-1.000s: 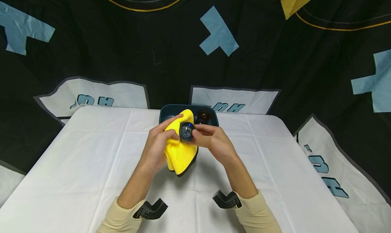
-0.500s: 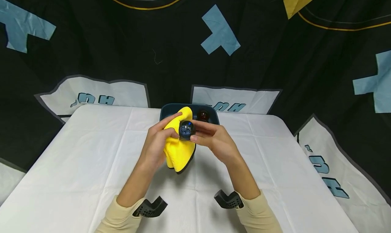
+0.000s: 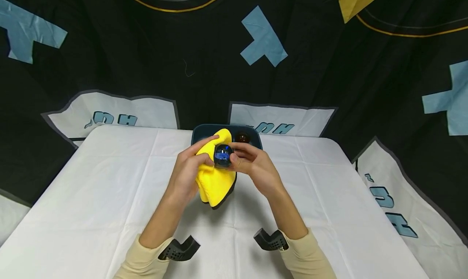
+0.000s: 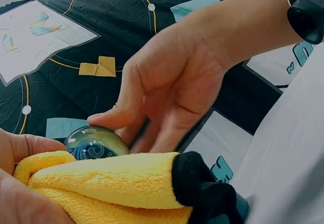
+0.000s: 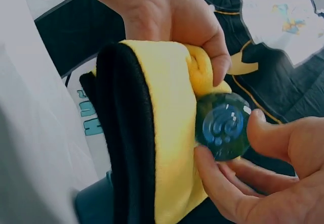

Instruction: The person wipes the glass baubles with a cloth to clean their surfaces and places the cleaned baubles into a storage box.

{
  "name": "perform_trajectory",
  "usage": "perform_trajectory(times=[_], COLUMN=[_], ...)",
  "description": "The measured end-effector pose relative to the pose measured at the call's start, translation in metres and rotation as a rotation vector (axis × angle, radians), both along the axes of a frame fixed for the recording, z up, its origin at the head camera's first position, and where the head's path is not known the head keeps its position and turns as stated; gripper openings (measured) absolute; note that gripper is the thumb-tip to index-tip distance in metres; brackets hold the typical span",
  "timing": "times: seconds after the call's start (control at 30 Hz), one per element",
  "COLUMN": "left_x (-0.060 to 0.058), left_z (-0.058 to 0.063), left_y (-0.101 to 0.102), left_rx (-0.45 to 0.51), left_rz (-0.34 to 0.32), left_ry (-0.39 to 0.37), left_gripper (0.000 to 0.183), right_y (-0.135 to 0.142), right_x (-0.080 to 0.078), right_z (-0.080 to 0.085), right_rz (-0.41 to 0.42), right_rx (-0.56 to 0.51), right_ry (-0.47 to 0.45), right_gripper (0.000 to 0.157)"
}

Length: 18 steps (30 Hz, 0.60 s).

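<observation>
A clear glass ball with a blue swirl inside point(image 3: 223, 156) sits against a yellow cloth with a black underside point(image 3: 215, 187), above the white table. My left hand point(image 3: 185, 174) grips the cloth, its thumb near the ball's left side. From the right, the thumb and fingers of my right hand point(image 3: 258, 170) pinch the ball. In the right wrist view the swirled ball point(image 5: 224, 128) shows between thumb and fingertips, with the cloth point(image 5: 174, 128) close behind it. The cloth point(image 4: 111, 181) hides the ball's lower part in the left wrist view.
Just beyond the hands stands a dark blue tray point(image 3: 201, 132), partly covered by the cloth and fingers. A reddish-brown glass ball point(image 3: 242, 137) lies in its right part. The white-covered table point(image 3: 109, 197) ends at a black printed curtain point(image 3: 146, 59).
The ball has turned in place, its blue swirl now showing more strongly. My right thumb slid down and off a little, then back up onto the ball. The left hand barely moved.
</observation>
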<state>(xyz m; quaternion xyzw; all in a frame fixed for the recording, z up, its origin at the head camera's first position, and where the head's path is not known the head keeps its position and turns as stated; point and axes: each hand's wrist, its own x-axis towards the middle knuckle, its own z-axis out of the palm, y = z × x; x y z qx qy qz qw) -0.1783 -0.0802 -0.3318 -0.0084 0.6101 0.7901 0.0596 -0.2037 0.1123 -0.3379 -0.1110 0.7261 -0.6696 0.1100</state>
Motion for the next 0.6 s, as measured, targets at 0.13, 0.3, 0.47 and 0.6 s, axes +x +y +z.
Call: perform_trajectory(times=[0.13, 0.3, 0.47, 0.6], left_x=[0.0001, -0.0003, -0.0011, -0.0010], left_z=[-0.0005, -0.0008, -0.0015, -0.0013], left_y=[-0.0012, -0.0013, -0.0001, -0.0003], left_rx=[0.027, 0.015, 0.025, 0.040], left_rz=[-0.008, -0.004, 0.001, -0.004], left_ry=[-0.008, -0.006, -0.010, -0.008], left_gripper=[0.058, 0.058, 0.058, 0.059], right_y=[0.0013, 0.0046, 0.0022, 0.0016], right_x=[0.0024, 0.0003, 0.0001, -0.0002], right_z=[0.0038, 0.0036, -0.0003, 0.0003], right_rz=[-0.007, 0.043, 0.027, 0.013], right_rx=[0.000, -0.025, 0.010, 0.078], right_ry=[0.025, -0.008, -0.034, -0.027], right_gripper=[0.041, 0.050, 0.042, 0.039])
